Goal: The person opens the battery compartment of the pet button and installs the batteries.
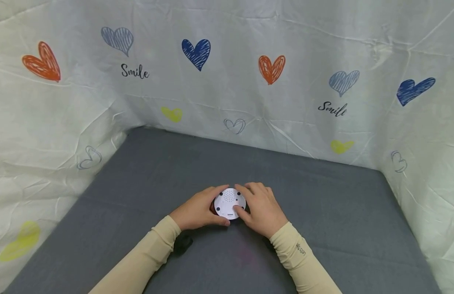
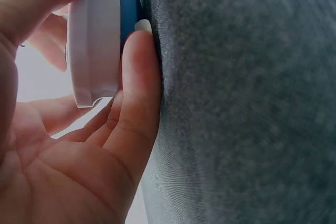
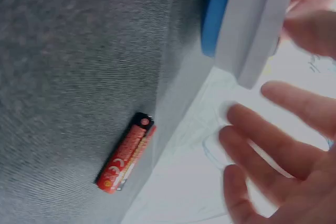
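A round white device lies underside up on the grey cloth, showing small holes and dark feet. Its lower part is blue, as the side of the device shows in the left wrist view. My left hand grips its rim from the left, thumb at the near edge and fingers round the far side. On the right, my right hand has its thumb over the underside and its index finger near the far rim. The other fingers of that right hand are extended, apart from the device. A red and black battery lies beside it.
Grey cloth covers the work surface. White sheeting printed with hearts and "Smile" stands at the back and sides. A small black object sits under the left wrist.
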A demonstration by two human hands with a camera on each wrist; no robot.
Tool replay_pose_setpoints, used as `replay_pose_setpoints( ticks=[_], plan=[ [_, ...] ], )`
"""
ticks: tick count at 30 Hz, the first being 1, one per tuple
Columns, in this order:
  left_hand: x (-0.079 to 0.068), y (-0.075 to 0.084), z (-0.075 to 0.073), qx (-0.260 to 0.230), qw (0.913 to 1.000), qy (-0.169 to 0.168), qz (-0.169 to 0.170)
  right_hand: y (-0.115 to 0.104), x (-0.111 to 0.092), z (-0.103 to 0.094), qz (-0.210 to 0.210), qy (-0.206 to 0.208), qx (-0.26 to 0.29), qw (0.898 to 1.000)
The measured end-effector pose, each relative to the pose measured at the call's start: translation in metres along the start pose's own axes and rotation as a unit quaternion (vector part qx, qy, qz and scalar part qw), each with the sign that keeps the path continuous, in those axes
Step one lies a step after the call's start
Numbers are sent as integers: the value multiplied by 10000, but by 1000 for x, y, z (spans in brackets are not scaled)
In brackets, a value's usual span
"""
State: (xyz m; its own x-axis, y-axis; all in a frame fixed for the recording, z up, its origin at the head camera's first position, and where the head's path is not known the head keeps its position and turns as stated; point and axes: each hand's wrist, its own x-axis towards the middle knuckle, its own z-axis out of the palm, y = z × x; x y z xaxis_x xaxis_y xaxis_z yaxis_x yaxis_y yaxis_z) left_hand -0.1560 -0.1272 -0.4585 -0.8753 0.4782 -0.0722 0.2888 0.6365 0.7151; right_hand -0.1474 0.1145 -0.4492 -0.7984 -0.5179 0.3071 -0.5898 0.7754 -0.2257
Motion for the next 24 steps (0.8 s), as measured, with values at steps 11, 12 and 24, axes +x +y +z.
replay_pose_setpoints(
  ticks=[11, 12, 24],
  plan=[
    [0, -1, 0, -110, 9999, -52, 39, -2, 2, -3, -654, -195, 299, 9972],
    [0, -1, 0, -131, 9999, -64, 32, -2, 2, -3, -665, -202, 304, 9971],
    [-2, -2, -1, -204, 9997, -114, 113, -5, 1, -5, -990, -188, 161, 9948]
  ],
)
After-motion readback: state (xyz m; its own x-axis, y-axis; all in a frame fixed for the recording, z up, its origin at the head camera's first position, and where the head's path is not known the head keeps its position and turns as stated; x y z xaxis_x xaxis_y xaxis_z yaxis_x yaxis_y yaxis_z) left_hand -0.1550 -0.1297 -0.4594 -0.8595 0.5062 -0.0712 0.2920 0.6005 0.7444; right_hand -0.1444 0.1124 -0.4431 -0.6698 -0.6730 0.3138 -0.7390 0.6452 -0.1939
